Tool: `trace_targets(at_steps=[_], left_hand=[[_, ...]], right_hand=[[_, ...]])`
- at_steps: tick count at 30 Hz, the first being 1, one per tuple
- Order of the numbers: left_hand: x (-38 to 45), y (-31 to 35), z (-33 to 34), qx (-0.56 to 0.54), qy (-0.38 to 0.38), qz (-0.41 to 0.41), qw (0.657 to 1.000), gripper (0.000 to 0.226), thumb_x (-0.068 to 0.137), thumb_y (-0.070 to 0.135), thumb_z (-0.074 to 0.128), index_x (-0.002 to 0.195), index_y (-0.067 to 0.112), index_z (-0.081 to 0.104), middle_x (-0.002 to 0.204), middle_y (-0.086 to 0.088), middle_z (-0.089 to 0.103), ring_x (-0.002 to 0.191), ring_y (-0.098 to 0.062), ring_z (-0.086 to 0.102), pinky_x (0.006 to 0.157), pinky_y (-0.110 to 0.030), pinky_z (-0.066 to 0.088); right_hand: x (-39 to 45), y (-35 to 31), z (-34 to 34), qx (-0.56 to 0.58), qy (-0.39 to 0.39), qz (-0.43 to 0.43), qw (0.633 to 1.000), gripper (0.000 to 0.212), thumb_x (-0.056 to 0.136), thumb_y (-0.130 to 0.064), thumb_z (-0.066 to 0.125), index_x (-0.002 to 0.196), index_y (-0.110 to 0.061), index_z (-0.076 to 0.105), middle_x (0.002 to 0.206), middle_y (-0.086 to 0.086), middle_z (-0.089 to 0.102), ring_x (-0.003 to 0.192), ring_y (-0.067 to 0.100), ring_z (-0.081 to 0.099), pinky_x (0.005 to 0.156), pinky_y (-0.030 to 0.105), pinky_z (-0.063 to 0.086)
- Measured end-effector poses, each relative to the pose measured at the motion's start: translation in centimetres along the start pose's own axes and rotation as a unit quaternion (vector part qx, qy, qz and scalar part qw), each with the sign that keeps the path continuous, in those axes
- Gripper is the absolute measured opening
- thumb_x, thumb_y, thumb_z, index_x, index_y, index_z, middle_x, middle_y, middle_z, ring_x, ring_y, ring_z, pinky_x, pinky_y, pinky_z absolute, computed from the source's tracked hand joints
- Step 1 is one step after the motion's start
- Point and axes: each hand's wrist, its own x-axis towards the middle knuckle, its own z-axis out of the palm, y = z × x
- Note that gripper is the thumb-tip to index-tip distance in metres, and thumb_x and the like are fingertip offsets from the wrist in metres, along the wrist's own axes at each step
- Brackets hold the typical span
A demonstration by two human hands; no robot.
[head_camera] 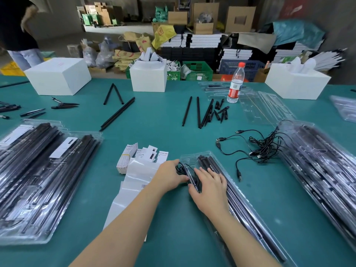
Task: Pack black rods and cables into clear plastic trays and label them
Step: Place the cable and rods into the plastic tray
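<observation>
Trays [36,170] already filled with rods and carrying white labels are stacked at the left edge of the green table [154,116]; as thin, springy clear plastic, they are best lifted from underneath or by both long rims. Label strip [134,182] and small printed cards [152,154] lie just left of the work spot: light, easily creased paper, to be peeled by a corner.

Left hand [169,178] is seen with fingers curled round a coiled black cable [181,167] at the tray's near-left pocket. Cable is judged soft and limp, likely to spring out of its coil unless pressed down. Right hand [210,187] lies flat, fingers spread, pressing on the open tray [240,199], which holds black rods [208,162] along its length. Rods are judged stiff, light and smooth, inclined to roll; mid-length is the safest hold.

Loose rods [198,112] lie further back, well apart from the hands. Tangled cables [260,147] sit to the right, near a second tray stack [317,160]; one strand pulled may drag others. Open room is left mainly between hands and loose rods; the near table edge is not in view.
</observation>
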Motion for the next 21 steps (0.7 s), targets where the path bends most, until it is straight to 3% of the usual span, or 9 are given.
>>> trace_targets(at_steps=[3,5,7,9,11,14,17,21], left_hand=[[0.0,-0.3,0.3,-0.014,-0.022,0.002,1.0,0.016,0.085,0.024,0.076,0.098,0.018,0.067,0.066,0.01,0.058,0.071,-0.019,0.055,0.052,-0.01,0.032],[-0.1,-0.2,0.6,-0.004,-0.02,-0.003,1.0,0.029,0.091,0.026,0.07,0.117,0.013,0.066,0.082,-0.002,0.067,0.084,-0.026,0.061,0.059,-0.012,0.036],[-0.1,0.0,1.0,0.0,-0.01,-0.017,1.0,0.041,0.094,0.025,0.066,0.13,0.007,0.061,0.107,-0.014,0.07,0.103,-0.031,0.063,0.078,-0.024,0.045],[-0.2,0.2,1.3,-0.001,0.0,-0.026,1.0,0.037,0.094,0.022,0.064,0.129,0.009,0.062,0.118,-0.019,0.068,0.113,-0.034,0.06,0.085,-0.031,0.044],[-0.3,0.5,1.4,-0.004,0.018,-0.027,0.999,0.029,0.093,0.018,0.064,0.122,0.012,0.066,0.11,-0.016,0.07,0.105,-0.034,0.064,0.08,-0.029,0.045],[-0.4,0.8,1.8,-0.042,0.066,-0.05,0.996,0.029,0.088,0.016,0.069,0.117,0.015,0.066,0.096,-0.011,0.071,0.077,-0.031,0.067,0.074,-0.034,0.056],[-0.3,1.0,2.0,-0.108,0.097,-0.109,0.983,0.035,0.082,0.016,0.076,0.112,0.014,0.058,0.096,-0.011,0.068,0.059,-0.032,0.069,0.056,-0.038,0.059],[0.2,0.4,1.9,-0.117,0.112,-0.109,0.981,0.031,0.075,0.022,0.086,0.097,0.016,0.066,0.084,-0.01,0.071,0.068,-0.033,0.069,0.068,-0.044,0.059]], right_hand=[[0.0,-0.3,0.1,-0.007,0.004,0.005,1.0,0.056,0.095,-0.049,0.047,0.148,-0.031,0.043,0.155,-0.009,0.041,0.148,0.017,0.026,0.122,0.044,0.009],[0.0,-0.3,0.2,-0.008,0.004,0.008,1.0,0.056,0.095,-0.048,0.047,0.148,-0.031,0.043,0.155,-0.009,0.041,0.148,0.017,0.026,0.122,0.044,0.008],[0.0,-0.3,0.2,-0.004,0.006,0.009,1.0,0.056,0.095,-0.048,0.048,0.147,-0.031,0.044,0.155,-0.009,0.041,0.148,0.017,0.026,0.122,0.043,0.008],[0.0,-0.3,0.1,-0.001,0.004,0.008,1.0,0.056,0.095,-0.047,0.048,0.148,-0.03,0.043,0.155,-0.009,0.041,0.148,0.016,0.025,0.122,0.043,0.007],[-0.1,-0.3,0.1,-0.003,0.002,0.007,1.0,0.056,0.095,-0.047,0.048,0.149,-0.03,0.042,0.155,-0.009,0.04,0.148,0.016,0.025,0.122,0.043,0.007],[-0.2,-0.3,0.0,0.0,0.006,0.006,1.0,0.055,0.096,-0.046,0.047,0.149,-0.03,0.042,0.155,-0.009,0.04,0.148,0.016,0.024,0.123,0.042,0.007],[-0.2,-0.4,-0.1,-0.001,0.011,0.002,1.0,0.054,0.096,-0.045,0.048,0.147,-0.029,0.043,0.154,-0.009,0.042,0.148,0.016,0.026,0.122,0.042,0.007],[-0.2,-0.4,-0.1,0.013,0.014,0.002,1.0,0.054,0.094,-0.044,0.051,0.145,-0.028,0.046,0.152,-0.008,0.046,0.147,0.018,0.029,0.122,0.042,0.007]])
